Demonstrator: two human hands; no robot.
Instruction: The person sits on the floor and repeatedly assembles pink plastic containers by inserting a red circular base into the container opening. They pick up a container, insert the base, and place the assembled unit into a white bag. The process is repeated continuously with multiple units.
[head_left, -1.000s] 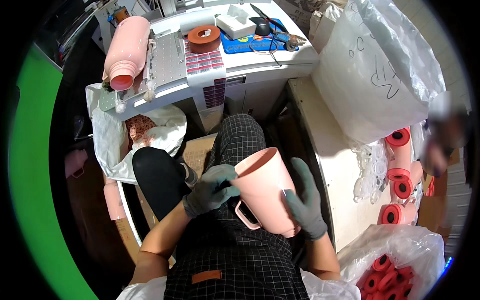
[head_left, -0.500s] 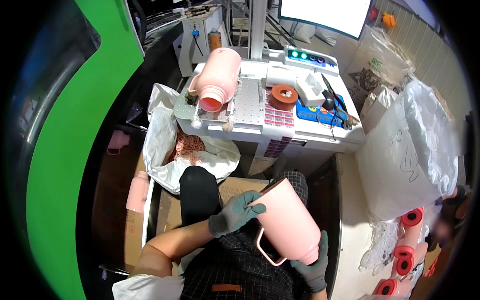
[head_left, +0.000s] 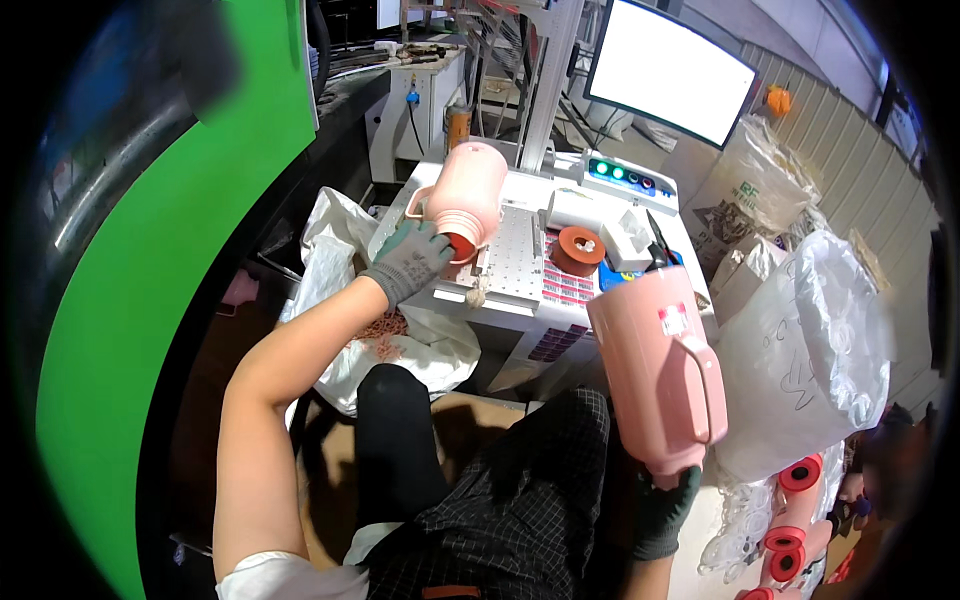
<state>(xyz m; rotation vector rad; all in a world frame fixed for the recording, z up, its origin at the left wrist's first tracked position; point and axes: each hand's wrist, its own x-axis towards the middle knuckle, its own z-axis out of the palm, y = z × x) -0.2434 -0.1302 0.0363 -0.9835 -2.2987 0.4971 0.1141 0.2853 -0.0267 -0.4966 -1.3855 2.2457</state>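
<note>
A pink jug body (head_left: 470, 188) with a loop handle lies on the workbench's perforated metal plate, its round threaded neck toward me. My left hand (head_left: 412, 264), in a grey-green glove, is closed at the rim of that neck, its thumb side partly hidden. On the right, my right hand (head_left: 664, 508), gloved alike, grips a second pink jug body (head_left: 648, 372) by its narrow neck. This jug is held neck down with the wide end up, its handle to the right and a small label near the top. It hangs in front of the bench's right part.
A roll of orange-brown tape (head_left: 577, 250) and a sheet of red labels (head_left: 570, 287) lie on the bench. Below is a white sack (head_left: 440, 335) with pink shavings. A large white bag (head_left: 790, 370) and several pink jugs (head_left: 790, 520) stand at right; a green panel (head_left: 150, 330) at left.
My left hand has let go of the held jug and reached forward to the jug on the bench. My right hand has raised its jug up and right, turning the handle to the right.
</note>
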